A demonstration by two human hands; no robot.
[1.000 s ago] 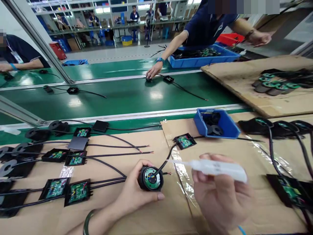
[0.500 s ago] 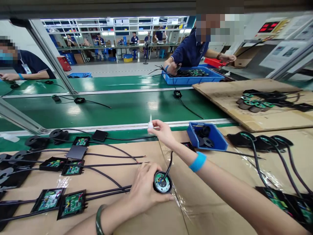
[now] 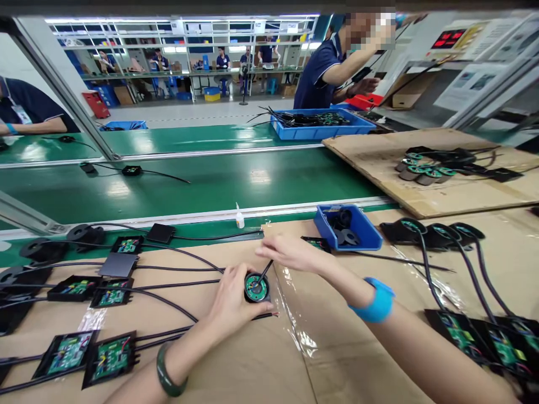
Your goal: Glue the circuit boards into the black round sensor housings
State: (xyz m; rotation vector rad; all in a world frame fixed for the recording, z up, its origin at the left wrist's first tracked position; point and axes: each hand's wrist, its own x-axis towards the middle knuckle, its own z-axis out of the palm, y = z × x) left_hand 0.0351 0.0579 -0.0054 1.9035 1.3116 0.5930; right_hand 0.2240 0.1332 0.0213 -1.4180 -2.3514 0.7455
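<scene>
My left hand (image 3: 236,300) grips a round black housing (image 3: 246,297), its open face turned up. Inside sits a round green circuit board (image 3: 260,290) with small wires at its centre. A black cable (image 3: 265,271) rises from the board to my right hand (image 3: 284,251), whose fingers are closed around it, partly hiding it. Beyond the hands, a small white bottle with a thin nozzle (image 3: 240,217) stands upright by the metal rail, touched by neither hand.
Square black cases with circuit boards (image 3: 112,356) and cables lie left. A blue bin (image 3: 370,241) holds black parts, right of centre. More cabled housings (image 3: 406,230) lie right. Behind runs a green conveyor belt (image 3: 219,174); across it a co-worker (image 3: 315,78) stands by a blue tray (image 3: 320,133).
My right hand has let go of the white bottle, which now stands by the rail, and has come down to the cable. The co-worker has raised an arm. The view has shifted slightly.
</scene>
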